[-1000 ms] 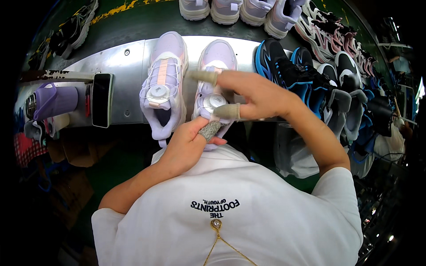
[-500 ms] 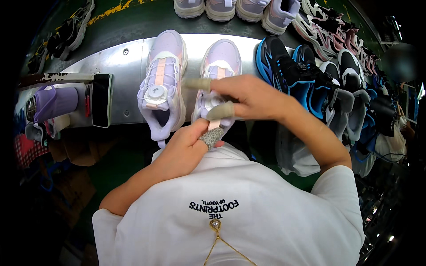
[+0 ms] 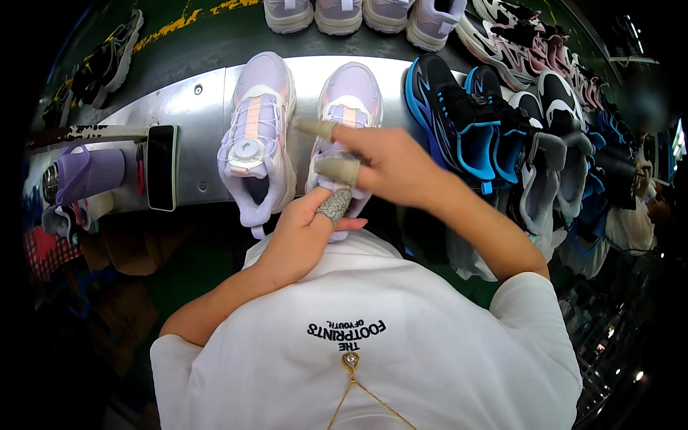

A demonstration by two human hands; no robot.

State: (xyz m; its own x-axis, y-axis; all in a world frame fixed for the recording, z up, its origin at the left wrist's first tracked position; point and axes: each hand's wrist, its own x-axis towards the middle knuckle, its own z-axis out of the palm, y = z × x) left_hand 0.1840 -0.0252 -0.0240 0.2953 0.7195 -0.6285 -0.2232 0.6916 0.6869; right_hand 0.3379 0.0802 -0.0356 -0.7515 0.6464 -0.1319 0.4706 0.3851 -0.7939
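We see 2 lavender sneakers lying side by side on a curved metal desk [image 3: 179, 107], toes pointing away from the person. The right lavender sneaker [image 3: 349, 97] is the one in hand: the right hand [image 3: 398, 168] lies over its tongue and lacing, with taped fingers [image 3: 338, 170] closed on the upper part of the shoe, one taped finger stretched toward the gap between the 2 shoes. The left hand [image 3: 301, 240] comes up from below at the heel end of the same sneaker; its thumb wears a grey textured cot and presses against the heel opening, the other fingers curled under, so this hand also grips the shoe.

The left lavender sneaker [image 3: 256, 136] rests just beside it, untouched, with a round dial closure [image 3: 247, 149] on its tongue and a peach strip running up the middle.

To the right of the pair, a row of black and blue sneakers [image 3: 466, 122] leans close together, and further right darker shoes hang over the edge. Along the top, 4 more pale sneakers [image 3: 358, 13] stand in a line. At the left on the desk lies a dark smartphone [image 3: 161, 168], and beside it a purple bottle [image 3: 89, 175]. The person wears a white T-shirt [image 3: 373, 365] with a thin chain pendant.
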